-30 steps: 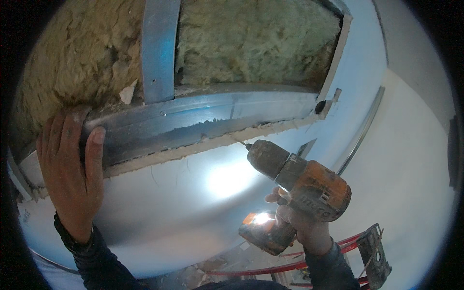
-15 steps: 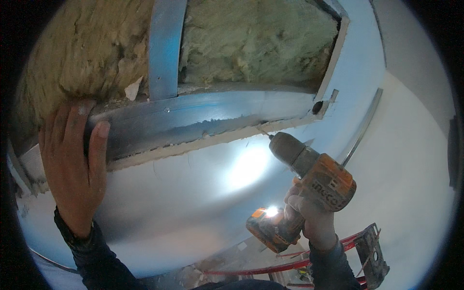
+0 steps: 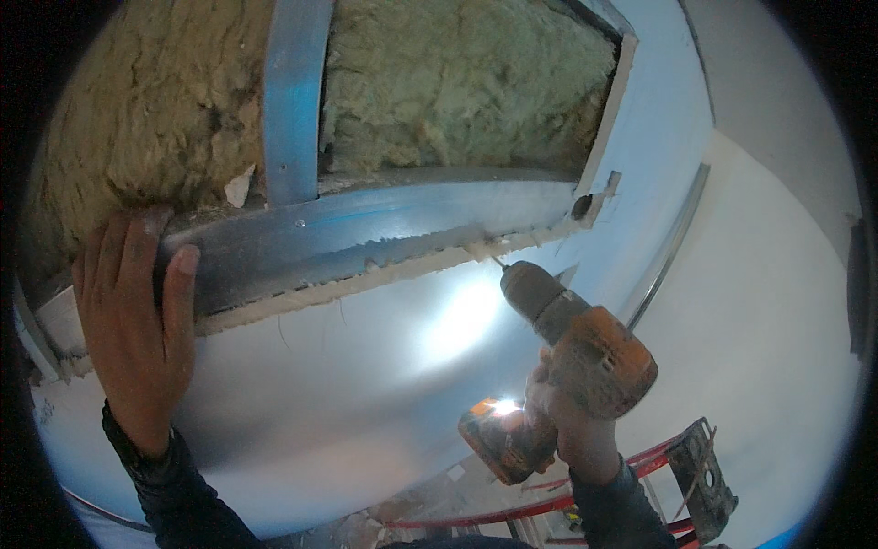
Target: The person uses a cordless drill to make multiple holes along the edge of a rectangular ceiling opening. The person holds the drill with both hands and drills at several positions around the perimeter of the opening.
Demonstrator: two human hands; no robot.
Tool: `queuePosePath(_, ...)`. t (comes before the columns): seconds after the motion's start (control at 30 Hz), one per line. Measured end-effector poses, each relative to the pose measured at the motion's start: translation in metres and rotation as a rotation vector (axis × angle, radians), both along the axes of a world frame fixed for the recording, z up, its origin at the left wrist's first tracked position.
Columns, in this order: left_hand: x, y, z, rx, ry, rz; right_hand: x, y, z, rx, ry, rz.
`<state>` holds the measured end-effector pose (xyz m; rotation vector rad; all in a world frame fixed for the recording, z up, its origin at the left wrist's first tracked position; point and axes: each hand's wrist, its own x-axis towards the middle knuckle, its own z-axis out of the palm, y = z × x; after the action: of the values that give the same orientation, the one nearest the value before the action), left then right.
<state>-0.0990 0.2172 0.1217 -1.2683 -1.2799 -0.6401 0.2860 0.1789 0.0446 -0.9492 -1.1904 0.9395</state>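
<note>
My right hand [image 3: 585, 425] is wrapped round the handle of an orange and black cordless drill [image 3: 604, 361], whose work light shines from the base. Its thin bit points up and left at the cut plasterboard edge [image 3: 412, 268]; whether the tip touches, I cannot tell. At the left, my left hand [image 3: 137, 316] lies against a long metal track [image 3: 393, 224], fingers stretched toward its upper edge and thumb apart on its face. Above the track, an upright metal stud [image 3: 294, 101] stands between sections of mineral wool [image 3: 457, 87].
White plasterboard [image 3: 302, 384] spreads below the opening. A small notch with a dark hole [image 3: 582, 208] is at the opening's lower right corner. Down at the right is a red ladder [image 3: 540, 506] with a dark platform [image 3: 702, 480]. A metal strip [image 3: 672, 247] runs along the right wall.
The drill has shifted slightly down and left and turned a little, with my right hand round it. The whole wall appears slightly lower and further left. My left hand keeps its place on the track.
</note>
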Motion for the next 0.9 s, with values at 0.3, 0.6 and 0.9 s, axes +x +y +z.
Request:
queuePosePath(0.3, 0.001, -0.003, 0.0, -0.025, -0.024, -0.038, 0.004, 0.011, -0.013, -0.189, 0.329, 0.014)
queuePosePath(0.6, 0.005, -0.004, 0.002, -0.012, -0.028, -0.059, -0.005, -0.004, -0.016, 0.154, -0.218, -0.069)
queuePosePath(0.9, 0.003, -0.003, -0.001, -0.045, -0.085, -0.07, 0.009, 0.002, -0.02, 0.137, -0.247, -0.119)
